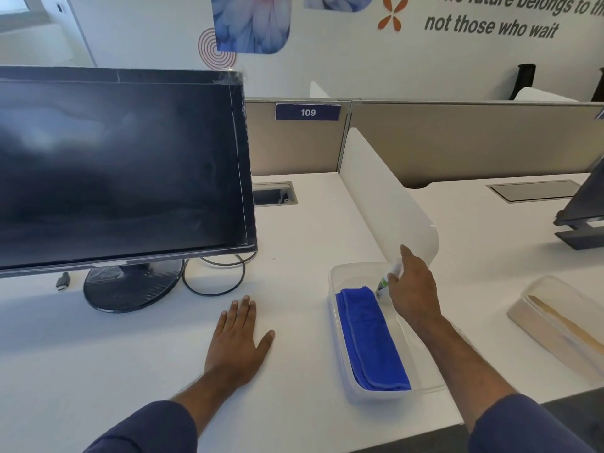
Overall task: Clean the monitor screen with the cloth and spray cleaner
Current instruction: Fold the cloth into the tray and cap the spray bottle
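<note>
1. Over the clear plastic tray (336,325), the right hand (411,289) is closing on the small white spray bottle (387,279); whether its fingers are gripping yet, I cannot tell.
2. Just left of that hand, the folded blue microfibre cloth (369,338) is lying lengthwise in the tray, nearer the right hand.
3. Further left, the left hand (237,338) is resting flat, fingers straight, on the white desk (130,371).
4. Beyond it, the black monitor screen (114,165) is standing upright.
5. A partition label is reading "109" (308,112).

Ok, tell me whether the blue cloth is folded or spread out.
Folded: the cloth lies as a narrow layered strip inside the clear tray.
</note>
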Action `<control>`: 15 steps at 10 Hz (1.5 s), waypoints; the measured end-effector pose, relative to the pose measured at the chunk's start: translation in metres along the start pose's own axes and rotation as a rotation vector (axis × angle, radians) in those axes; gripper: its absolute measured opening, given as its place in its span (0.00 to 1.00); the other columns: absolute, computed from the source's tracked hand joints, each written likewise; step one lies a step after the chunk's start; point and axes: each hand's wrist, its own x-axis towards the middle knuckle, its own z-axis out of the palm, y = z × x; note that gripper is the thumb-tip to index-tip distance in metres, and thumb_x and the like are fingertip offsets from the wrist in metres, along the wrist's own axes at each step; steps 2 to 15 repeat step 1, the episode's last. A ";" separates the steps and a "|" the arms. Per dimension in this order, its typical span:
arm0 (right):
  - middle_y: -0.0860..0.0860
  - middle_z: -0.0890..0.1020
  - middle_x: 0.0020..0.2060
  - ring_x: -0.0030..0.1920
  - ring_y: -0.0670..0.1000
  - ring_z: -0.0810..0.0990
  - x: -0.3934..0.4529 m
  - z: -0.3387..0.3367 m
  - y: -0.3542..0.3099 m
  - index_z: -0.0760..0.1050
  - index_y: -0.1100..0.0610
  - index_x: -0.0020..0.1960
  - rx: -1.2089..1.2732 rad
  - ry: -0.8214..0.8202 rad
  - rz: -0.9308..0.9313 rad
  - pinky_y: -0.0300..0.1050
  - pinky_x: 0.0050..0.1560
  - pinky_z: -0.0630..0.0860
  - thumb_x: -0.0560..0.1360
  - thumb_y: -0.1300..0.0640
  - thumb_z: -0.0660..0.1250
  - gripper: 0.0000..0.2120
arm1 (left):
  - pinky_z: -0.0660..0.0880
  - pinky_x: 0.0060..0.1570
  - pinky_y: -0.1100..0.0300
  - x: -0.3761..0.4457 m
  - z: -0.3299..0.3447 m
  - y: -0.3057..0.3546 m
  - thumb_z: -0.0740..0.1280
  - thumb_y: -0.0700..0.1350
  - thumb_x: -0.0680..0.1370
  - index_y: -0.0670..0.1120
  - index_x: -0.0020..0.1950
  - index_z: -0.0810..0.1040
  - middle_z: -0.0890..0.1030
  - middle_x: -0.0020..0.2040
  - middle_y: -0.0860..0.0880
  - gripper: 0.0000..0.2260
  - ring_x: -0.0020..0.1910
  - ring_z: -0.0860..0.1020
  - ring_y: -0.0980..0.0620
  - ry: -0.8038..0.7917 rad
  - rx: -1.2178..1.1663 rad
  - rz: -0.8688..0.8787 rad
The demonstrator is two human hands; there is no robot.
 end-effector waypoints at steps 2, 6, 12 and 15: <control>0.57 0.76 0.67 0.65 0.59 0.75 -0.013 -0.006 -0.008 0.63 0.57 0.76 -0.028 0.088 -0.085 0.53 0.66 0.73 0.78 0.60 0.68 0.28 | 0.37 0.77 0.55 0.001 -0.002 0.000 0.43 0.66 0.80 0.46 0.81 0.41 0.38 0.81 0.52 0.36 0.79 0.36 0.53 -0.009 0.002 -0.005; 0.57 0.76 0.67 0.65 0.59 0.75 -0.013 -0.006 -0.008 0.63 0.57 0.76 -0.028 0.088 -0.085 0.53 0.66 0.73 0.78 0.60 0.68 0.28 | 0.37 0.77 0.55 0.001 -0.002 0.000 0.43 0.66 0.80 0.46 0.81 0.41 0.38 0.81 0.52 0.36 0.79 0.36 0.53 -0.009 0.002 -0.005; 0.57 0.76 0.67 0.65 0.59 0.75 -0.013 -0.006 -0.008 0.63 0.57 0.76 -0.028 0.088 -0.085 0.53 0.66 0.73 0.78 0.60 0.68 0.28 | 0.37 0.77 0.55 0.001 -0.002 0.000 0.43 0.66 0.80 0.46 0.81 0.41 0.38 0.81 0.52 0.36 0.79 0.36 0.53 -0.009 0.002 -0.005; 0.57 0.76 0.67 0.65 0.59 0.75 -0.013 -0.006 -0.008 0.63 0.57 0.76 -0.028 0.088 -0.085 0.53 0.66 0.73 0.78 0.60 0.68 0.28 | 0.37 0.77 0.55 0.001 -0.002 0.000 0.43 0.66 0.80 0.46 0.81 0.41 0.38 0.81 0.52 0.36 0.79 0.36 0.53 -0.009 0.002 -0.005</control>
